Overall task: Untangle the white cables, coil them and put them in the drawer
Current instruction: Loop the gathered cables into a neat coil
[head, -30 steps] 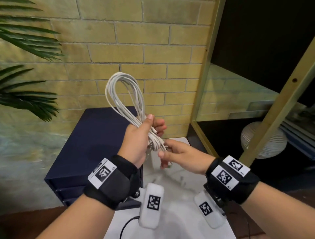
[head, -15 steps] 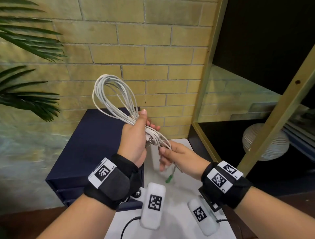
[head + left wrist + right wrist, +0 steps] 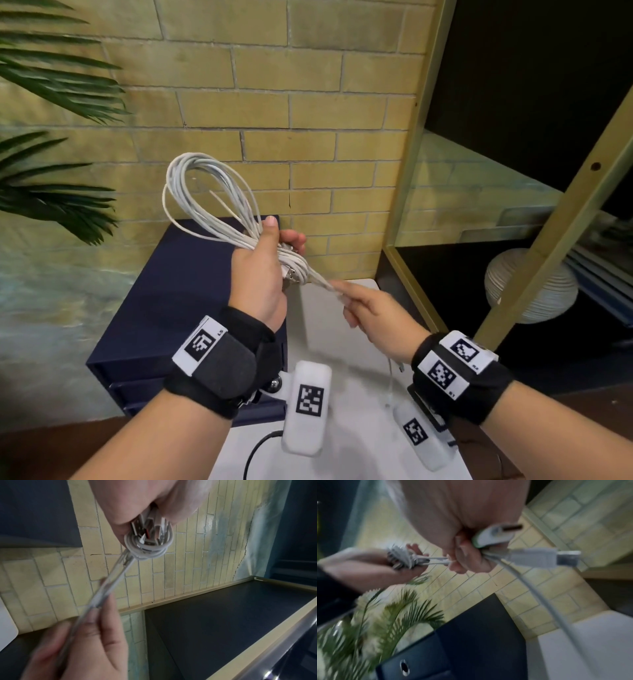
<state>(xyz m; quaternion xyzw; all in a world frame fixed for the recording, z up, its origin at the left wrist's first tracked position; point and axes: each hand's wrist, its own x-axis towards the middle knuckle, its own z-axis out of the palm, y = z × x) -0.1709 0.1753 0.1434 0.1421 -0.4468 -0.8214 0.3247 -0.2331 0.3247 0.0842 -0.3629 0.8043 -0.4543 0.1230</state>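
A bundle of white cables (image 3: 205, 198) loops up and to the left above my left hand (image 3: 263, 270), which grips it at its waist, where turns of cable (image 3: 149, 550) wrap round the bundle and several plug ends. My right hand (image 3: 363, 308) grips the loose cable ends (image 3: 433, 560) and holds them taut, down and right of the bundle. USB plugs (image 3: 539, 557) stick out behind its fingers. The dark blue drawer unit (image 3: 171, 308) stands below my left hand, its drawers closed.
A white table (image 3: 329, 342) lies under both hands, right of the drawer unit. A yellow brick wall (image 3: 308, 102) is close behind. Palm leaves (image 3: 51, 192) reach in at the left. A gold-framed shelf (image 3: 548, 246) with a ribbed white vase (image 3: 534, 291) stands right.
The bundle has tipped further left and lower. My right hand has drawn the loose ends down and to the right, away from my left hand, and the strand now runs taut.
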